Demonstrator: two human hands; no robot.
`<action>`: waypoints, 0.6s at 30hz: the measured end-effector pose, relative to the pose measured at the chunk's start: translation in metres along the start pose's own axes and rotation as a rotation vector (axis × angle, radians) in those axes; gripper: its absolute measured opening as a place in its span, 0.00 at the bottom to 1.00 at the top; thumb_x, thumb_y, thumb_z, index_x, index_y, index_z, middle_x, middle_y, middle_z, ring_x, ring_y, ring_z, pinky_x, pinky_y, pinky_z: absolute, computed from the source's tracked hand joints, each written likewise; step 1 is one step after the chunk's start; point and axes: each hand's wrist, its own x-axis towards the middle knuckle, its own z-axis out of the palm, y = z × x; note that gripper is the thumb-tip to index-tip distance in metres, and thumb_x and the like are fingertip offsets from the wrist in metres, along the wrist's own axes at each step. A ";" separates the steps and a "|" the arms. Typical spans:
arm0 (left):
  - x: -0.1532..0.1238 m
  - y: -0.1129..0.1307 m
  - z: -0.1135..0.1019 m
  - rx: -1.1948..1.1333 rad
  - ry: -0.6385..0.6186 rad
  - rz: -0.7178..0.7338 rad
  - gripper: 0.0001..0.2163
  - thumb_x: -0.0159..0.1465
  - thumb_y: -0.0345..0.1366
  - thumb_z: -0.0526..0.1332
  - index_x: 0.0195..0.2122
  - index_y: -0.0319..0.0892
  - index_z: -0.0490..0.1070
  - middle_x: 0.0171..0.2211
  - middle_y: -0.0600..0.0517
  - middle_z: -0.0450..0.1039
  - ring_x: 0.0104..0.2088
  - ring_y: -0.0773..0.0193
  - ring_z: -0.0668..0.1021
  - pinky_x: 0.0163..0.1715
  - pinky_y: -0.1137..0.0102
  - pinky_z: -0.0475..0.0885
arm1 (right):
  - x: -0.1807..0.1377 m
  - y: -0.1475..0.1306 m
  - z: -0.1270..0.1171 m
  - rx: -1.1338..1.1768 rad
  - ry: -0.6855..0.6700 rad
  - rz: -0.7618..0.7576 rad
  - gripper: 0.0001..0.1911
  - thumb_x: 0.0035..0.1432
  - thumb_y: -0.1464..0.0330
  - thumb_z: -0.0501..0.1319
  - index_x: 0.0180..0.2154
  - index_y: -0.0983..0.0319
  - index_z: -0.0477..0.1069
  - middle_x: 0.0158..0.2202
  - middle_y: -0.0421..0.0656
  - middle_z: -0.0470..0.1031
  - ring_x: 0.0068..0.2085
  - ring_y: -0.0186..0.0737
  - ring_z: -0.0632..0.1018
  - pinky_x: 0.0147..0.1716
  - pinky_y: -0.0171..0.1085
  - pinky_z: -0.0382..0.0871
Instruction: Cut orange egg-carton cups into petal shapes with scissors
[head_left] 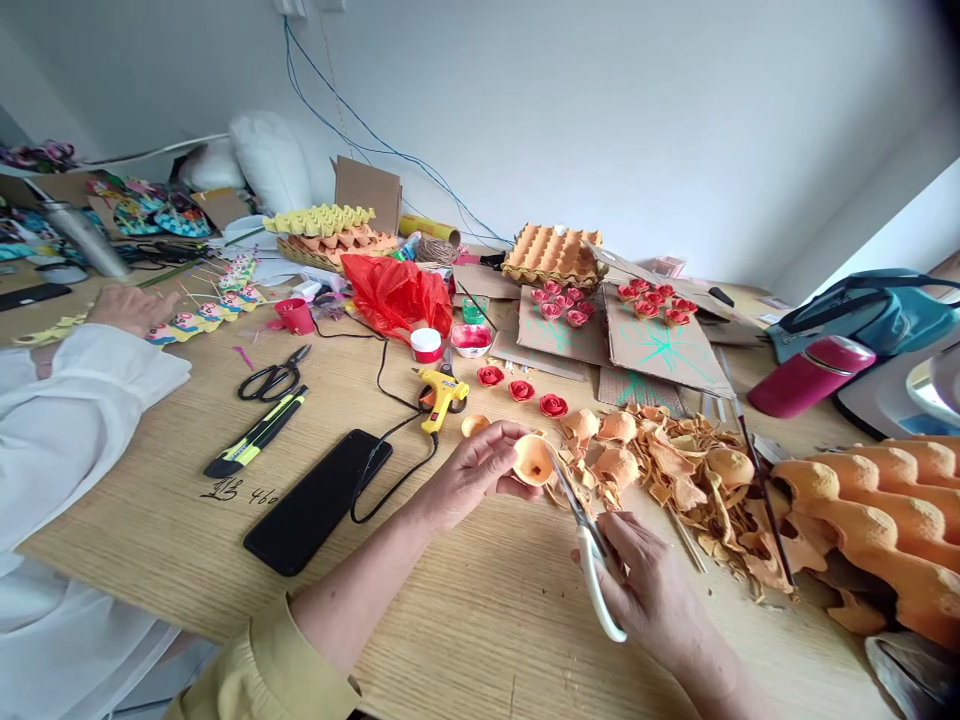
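My left hand [480, 472] holds a small orange egg-carton cup [531, 460], its hollow side turned up with a dark spot at the bottom. White-handled scissors [592, 580] are in my right hand [651, 585], their blades reaching to the cup's right rim. Behind the cup lies another cut cup [474, 426]. Several untrimmed cups [616, 466] and a heap of orange carton scraps [694, 480] spread to the right. Three red paper-pulp roses [521, 390] stand in a row beyond my left hand.
A yellow glue gun [442, 395], black phone [319, 500], utility knife [256, 432] and black scissors [274, 378] lie left. Orange egg trays [892, 510] and a pink bottle [814, 375] stand right. Cardboard sheets [660, 345] carry more roses. Another person's hand [133, 308] rests far left.
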 end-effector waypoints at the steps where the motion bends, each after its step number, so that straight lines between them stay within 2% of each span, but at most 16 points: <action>1: 0.000 0.000 0.001 -0.012 -0.011 0.007 0.17 0.62 0.44 0.68 0.49 0.42 0.71 0.43 0.49 0.73 0.37 0.63 0.79 0.38 0.66 0.80 | 0.000 0.001 0.001 -0.003 0.005 0.006 0.16 0.68 0.66 0.56 0.28 0.57 0.54 0.23 0.36 0.62 0.26 0.36 0.66 0.26 0.35 0.61; 3: 0.001 0.000 0.003 -0.028 -0.029 0.035 0.20 0.58 0.41 0.72 0.48 0.43 0.71 0.46 0.48 0.72 0.39 0.63 0.79 0.38 0.67 0.79 | -0.001 0.002 0.001 -0.001 0.017 0.009 0.16 0.67 0.66 0.56 0.28 0.57 0.53 0.23 0.36 0.61 0.26 0.36 0.66 0.27 0.35 0.61; 6: 0.002 -0.001 0.004 -0.008 -0.032 0.066 0.16 0.57 0.35 0.72 0.44 0.42 0.71 0.45 0.50 0.72 0.38 0.65 0.79 0.37 0.70 0.78 | -0.001 0.003 0.000 0.004 0.017 -0.002 0.16 0.67 0.66 0.56 0.28 0.57 0.52 0.23 0.36 0.61 0.27 0.37 0.67 0.29 0.36 0.62; 14: 0.002 0.000 0.001 0.007 -0.101 0.063 0.14 0.59 0.35 0.70 0.44 0.42 0.72 0.42 0.52 0.72 0.38 0.65 0.79 0.36 0.70 0.79 | 0.003 0.005 -0.002 -0.051 -0.006 0.000 0.14 0.65 0.66 0.58 0.29 0.57 0.54 0.25 0.36 0.62 0.28 0.39 0.66 0.38 0.43 0.64; 18: 0.002 0.001 0.001 0.071 -0.068 0.107 0.15 0.57 0.33 0.72 0.44 0.41 0.73 0.42 0.51 0.71 0.43 0.65 0.78 0.40 0.73 0.77 | 0.003 0.004 -0.003 -0.032 -0.035 0.032 0.13 0.66 0.65 0.57 0.30 0.57 0.56 0.26 0.36 0.64 0.29 0.39 0.68 0.39 0.43 0.63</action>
